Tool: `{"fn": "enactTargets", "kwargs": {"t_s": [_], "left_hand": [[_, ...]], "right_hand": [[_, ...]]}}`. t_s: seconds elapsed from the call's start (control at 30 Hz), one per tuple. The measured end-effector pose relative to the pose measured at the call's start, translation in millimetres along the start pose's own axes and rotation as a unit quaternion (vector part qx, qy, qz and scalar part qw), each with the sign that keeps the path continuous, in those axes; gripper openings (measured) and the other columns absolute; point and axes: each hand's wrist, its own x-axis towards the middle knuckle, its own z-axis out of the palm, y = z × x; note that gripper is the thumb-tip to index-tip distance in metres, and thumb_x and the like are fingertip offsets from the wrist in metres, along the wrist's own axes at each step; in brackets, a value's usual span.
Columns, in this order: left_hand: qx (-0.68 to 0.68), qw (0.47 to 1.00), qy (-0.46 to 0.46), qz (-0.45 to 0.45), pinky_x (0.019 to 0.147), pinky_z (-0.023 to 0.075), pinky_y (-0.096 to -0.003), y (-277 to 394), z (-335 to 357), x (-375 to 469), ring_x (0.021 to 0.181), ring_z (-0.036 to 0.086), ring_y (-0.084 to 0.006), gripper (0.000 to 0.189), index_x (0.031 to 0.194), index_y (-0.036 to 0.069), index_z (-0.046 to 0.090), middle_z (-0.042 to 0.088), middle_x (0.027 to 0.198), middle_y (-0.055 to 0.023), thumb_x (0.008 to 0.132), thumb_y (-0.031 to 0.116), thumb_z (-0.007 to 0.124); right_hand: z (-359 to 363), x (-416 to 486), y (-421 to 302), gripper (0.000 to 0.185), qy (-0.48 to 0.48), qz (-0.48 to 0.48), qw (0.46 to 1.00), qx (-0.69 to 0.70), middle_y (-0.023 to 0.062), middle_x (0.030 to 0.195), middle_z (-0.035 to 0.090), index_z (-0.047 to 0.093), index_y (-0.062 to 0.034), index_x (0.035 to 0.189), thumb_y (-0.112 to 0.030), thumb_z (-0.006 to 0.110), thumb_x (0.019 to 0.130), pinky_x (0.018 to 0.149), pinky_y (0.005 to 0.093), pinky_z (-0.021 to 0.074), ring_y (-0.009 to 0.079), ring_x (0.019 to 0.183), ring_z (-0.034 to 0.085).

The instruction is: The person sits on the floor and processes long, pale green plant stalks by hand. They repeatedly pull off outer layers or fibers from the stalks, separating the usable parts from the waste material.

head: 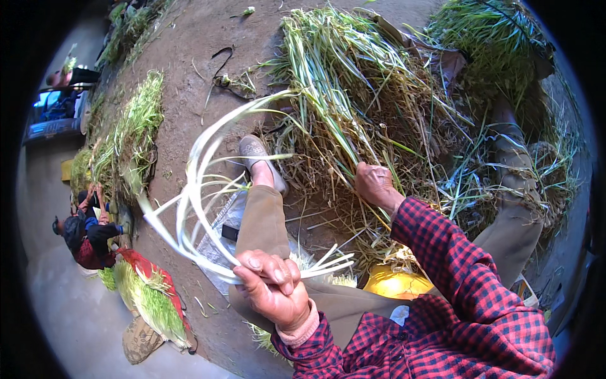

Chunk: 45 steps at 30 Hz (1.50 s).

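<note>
My left hand [274, 289] is closed around a small bunch of long, pale green-white plant stalks [194, 189]. They curve up and away in a loop, and their cut-looking ends [331, 267] stick out to the right of the fist. My right hand [376, 184] grips some green leafy stalks [348, 142] at the near side of a large heap [341, 61] of the same kind of plant. The heap's upper part is green. Its lower part is a tangle of dry brown leaves [326, 175]. The exact plant cannot be told.
A yellow rounded object [395, 282] lies beside my lap. Another green pile [497, 42] stands at upper right. To the left, a seated person [90, 232] works near bundled greens [135, 128]. Pale-green bundles [151, 303] lie on red cloth [175, 289]. A black strap [220, 66] crosses the ground.
</note>
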Motion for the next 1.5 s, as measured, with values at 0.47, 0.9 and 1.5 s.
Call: {"fn": "enactTargets", "kwargs": {"t_s": [0.47, 0.9, 1.5], "left_hand": [[0.026, 0.951, 0.098, -0.291, 0.032, 0.0296, -0.0200, -78, -18, -2, 0.035, 0.033, -0.0049, 0.014, 0.092, 0.010, 0.052, 0.042, 0.051, 0.0019, 0.086, 0.020, 0.059], [0.209, 0.922, 0.043, -0.323, 0.031, 0.0249, -0.0163, -128, -29, -13, 0.037, 0.034, -0.0015, 0.018, 0.090, 0.006, 0.048, 0.051, 0.067, 0.0006, 0.079, 0.005, 0.064], [0.205, 0.918, 0.032, -0.338, 0.033, 0.0256, -0.0165, -122, -24, -25, 0.040, 0.036, -0.0019, 0.018, 0.093, 0.005, 0.049, 0.050, 0.064, 0.0016, 0.078, -0.002, 0.057]], "right_hand": [[-34, -16, 5, 0.015, 0.007, 0.014, 0.996, 0.093, 0.0159, 0.057, 0.057, 0.052, -0.0024, 0.070, -0.016, 0.053, 0.076, 0.044, 0.0417, 0.0446, 0.0275, 0.049, 0.057], [-121, -139, -42, 0.025, -0.142, 0.001, 0.916, 0.375, 0.0096, 0.059, 0.058, 0.056, -0.0010, 0.076, -0.026, 0.061, 0.077, 0.050, 0.0320, 0.0442, 0.0170, 0.054, 0.057], [-93, -109, -38, 0.023, -0.036, 0.140, 0.814, 0.562, 0.0077, 0.073, 0.062, 0.059, 0.0011, 0.085, -0.022, 0.058, 0.082, 0.057, 0.0273, 0.0446, 0.0115, 0.064, 0.055]]}}
